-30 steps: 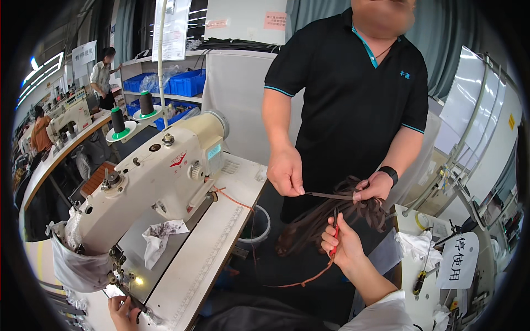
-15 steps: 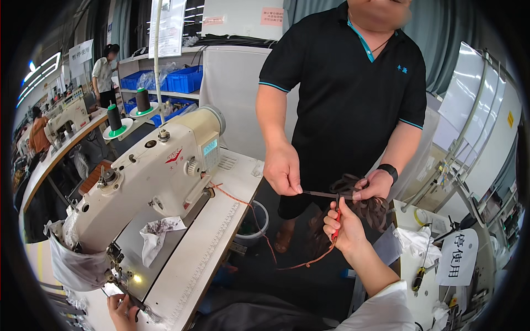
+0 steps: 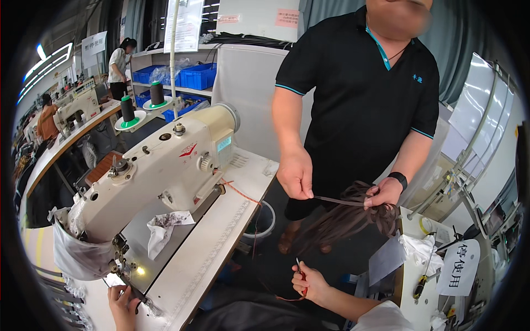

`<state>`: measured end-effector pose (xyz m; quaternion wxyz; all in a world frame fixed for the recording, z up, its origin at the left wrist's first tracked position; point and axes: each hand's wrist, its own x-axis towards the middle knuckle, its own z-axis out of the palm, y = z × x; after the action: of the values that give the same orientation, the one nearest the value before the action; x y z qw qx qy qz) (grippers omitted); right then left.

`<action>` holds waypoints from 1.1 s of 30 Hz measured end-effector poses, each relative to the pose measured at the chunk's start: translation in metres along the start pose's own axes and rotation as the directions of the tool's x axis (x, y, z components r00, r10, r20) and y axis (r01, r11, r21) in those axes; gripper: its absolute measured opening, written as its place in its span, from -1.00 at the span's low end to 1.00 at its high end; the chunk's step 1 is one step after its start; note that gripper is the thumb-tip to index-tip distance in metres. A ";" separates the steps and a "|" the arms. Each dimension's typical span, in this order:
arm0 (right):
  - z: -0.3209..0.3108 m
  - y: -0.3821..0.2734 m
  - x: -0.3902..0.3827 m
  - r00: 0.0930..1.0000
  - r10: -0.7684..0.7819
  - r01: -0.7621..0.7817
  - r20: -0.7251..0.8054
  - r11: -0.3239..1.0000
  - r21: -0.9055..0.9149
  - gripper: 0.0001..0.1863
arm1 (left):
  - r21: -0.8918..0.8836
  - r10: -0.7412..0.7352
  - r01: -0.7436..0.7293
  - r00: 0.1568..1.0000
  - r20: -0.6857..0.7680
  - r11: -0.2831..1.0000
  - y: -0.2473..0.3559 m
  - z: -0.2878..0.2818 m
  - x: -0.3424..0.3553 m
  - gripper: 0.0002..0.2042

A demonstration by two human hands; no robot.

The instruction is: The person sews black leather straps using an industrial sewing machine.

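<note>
My right hand point(image 3: 308, 282) grips red-handled scissors point(image 3: 302, 278), points upward, with an orange cord trailing from them. My left hand point(image 3: 121, 302) rests curled at the near end of the white sewing machine point(image 3: 146, 171), by its lit needle area, on something dark I cannot make out. A co-worker in black point(image 3: 359, 105) stands opposite, holding a bundle of brown flat tape point(image 3: 381, 218), one length stretched between their left hand point(image 3: 386, 193) and right hand point(image 3: 295, 174). Crumpled, stained white cloth point(image 3: 163, 229) lies beside the machine body; draped cloth point(image 3: 83, 254) hangs on its head.
A bucket point(image 3: 265, 220) stands on the floor beyond the table edge point(image 3: 210, 265). At right is a second worktop point(image 3: 411, 287) with cloth, tools and paper. Behind are thread spools point(image 3: 128, 110), blue bins point(image 3: 196, 77) on shelves and two other people point(image 3: 117, 69) at left.
My right hand with the scissors has moved down and left, away from the co-worker's tape. The view has shifted slightly, and the co-worker still holds the tape stretched out.
</note>
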<state>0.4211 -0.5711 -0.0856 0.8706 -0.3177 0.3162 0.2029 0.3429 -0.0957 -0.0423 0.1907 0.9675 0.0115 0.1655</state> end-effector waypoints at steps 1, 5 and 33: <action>0.005 -0.002 0.000 1.000 0.004 -0.004 -0.007 1.000 -0.001 -0.64 | -0.002 -0.004 0.004 1.000 0.007 1.000 0.000 0.002 0.002 -0.68; 0.032 -0.036 -0.017 0.884 -0.433 0.452 0.176 0.888 -0.081 -0.63 | 0.002 -0.068 0.068 0.998 0.005 0.998 0.002 -0.007 -0.006 -0.68; -0.027 -0.013 0.033 0.985 -0.120 0.103 -0.123 0.985 -0.138 -0.62 | 0.000 0.001 -0.001 1.000 -0.010 1.000 -0.007 0.001 -0.007 -0.68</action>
<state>0.4401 -0.5939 -0.1185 0.8352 -0.4040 0.3403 0.1528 0.3369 -0.0897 -0.0478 0.1906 0.9667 0.0117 0.1702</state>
